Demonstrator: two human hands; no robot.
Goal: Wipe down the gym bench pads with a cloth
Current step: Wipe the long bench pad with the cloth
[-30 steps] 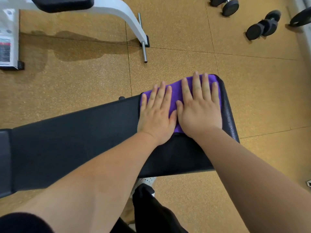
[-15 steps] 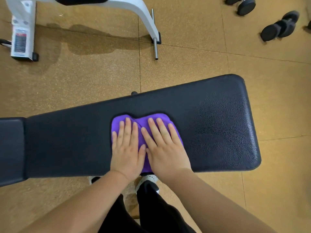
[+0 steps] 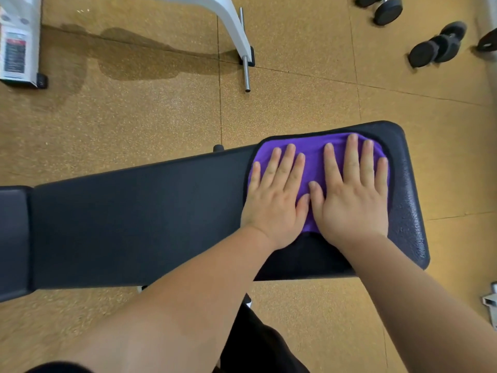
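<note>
A long black bench pad (image 3: 134,224) runs across the view from left to right. A purple cloth (image 3: 313,162) lies flat near its right end, at the far edge. My left hand (image 3: 277,195) presses on the cloth's left half with fingers straight and spread. My right hand (image 3: 352,192) presses on the right half, palm down, fingers straight. The two thumbs almost touch. A second, shorter black pad (image 3: 12,240) adjoins at the far left.
Tan speckled rubber floor tiles (image 3: 134,117) surround the bench. A white machine frame (image 3: 234,30) with a chrome peg (image 3: 246,74) stands beyond it. Black dumbbells (image 3: 435,47) lie at the top right. My dark-trousered leg (image 3: 258,345) is below the bench.
Both hands slid the cloth from the middle of the pad's near side rightwards and away, to the far right end. A second ago they were at that same end.
</note>
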